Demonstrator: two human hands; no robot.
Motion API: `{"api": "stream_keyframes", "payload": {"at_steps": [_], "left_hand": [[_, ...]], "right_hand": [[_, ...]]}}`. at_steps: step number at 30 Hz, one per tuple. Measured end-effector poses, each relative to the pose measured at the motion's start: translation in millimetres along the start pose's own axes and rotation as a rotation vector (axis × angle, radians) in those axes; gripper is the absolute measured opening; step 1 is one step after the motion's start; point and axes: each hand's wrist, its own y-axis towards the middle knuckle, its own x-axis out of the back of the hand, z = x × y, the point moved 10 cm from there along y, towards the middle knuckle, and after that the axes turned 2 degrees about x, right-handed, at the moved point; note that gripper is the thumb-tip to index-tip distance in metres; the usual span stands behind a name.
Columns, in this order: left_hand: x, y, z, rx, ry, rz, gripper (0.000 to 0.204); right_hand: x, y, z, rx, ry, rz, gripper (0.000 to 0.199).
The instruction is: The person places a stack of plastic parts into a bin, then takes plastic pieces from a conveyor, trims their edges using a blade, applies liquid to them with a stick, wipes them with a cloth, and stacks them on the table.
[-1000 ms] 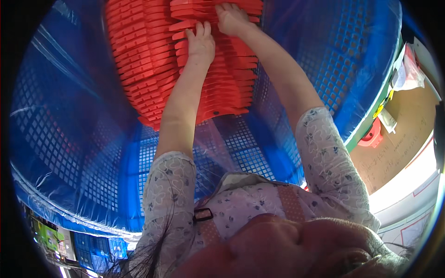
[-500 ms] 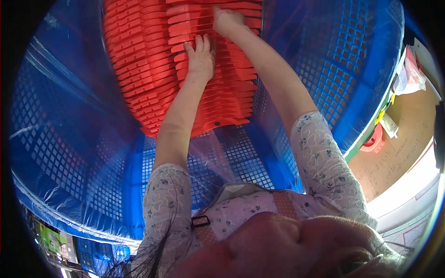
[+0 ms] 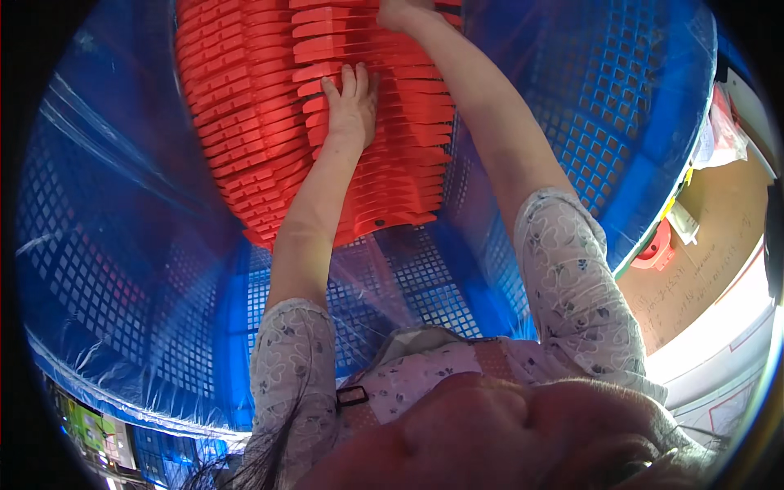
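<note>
The red parts lay stacked in rows inside the blue crate. The left hand pressed flat on the stack, fingers spread; the right hand touched its far end, fingers partly cut off, so I could not tell their state. Uneven pressure might have toppled the leaning rows.

Clear plastic film liner: lines the inside of the blue lattice crate, crinkled, glossy.
Brown cardboard sheet: right edge, outside the crate, faint handwriting on it.
Small yellow-and-white label: on the crate's right rim.
Green-and-white printed packets: lower left, blurred.
</note>
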Motion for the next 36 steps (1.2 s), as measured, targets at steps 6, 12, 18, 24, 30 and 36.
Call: {"api": "stream_keyframes", "payload": {"at_steps": [6, 12, 18, 24, 30, 36], "left_hand": [[18, 13, -36, -0.059, -0.038, -0.018, 0.076], [-10, -5, 11, 0.004, -0.015, -0.004, 0.076], [6, 6, -20, -0.05, -0.027, -0.075, 0.074], [0, 9, -23, -0.041, -0.025, -0.117, 0.073], [-4, 6, -17, -0.039, -0.033, -0.08, 0.076], [-1, 9, -20, -0.052, -0.074, -0.112, 0.074]], "right_hand": [[10, 35, -42, 0.129, -0.57, -0.74, 0.03], [16, 2, 11, 0.004, 0.268, 0.073, 0.03], [49, 16, -17, -0.02, -0.001, -0.119, 0.026], [48, 33, -1, 0.206, -0.793, -0.304, 0.03], [81, 23, -23, -0.145, 0.105, -0.137, 0.043], [98, 29, 7, 0.229, -0.645, -0.897, 0.041]]}}
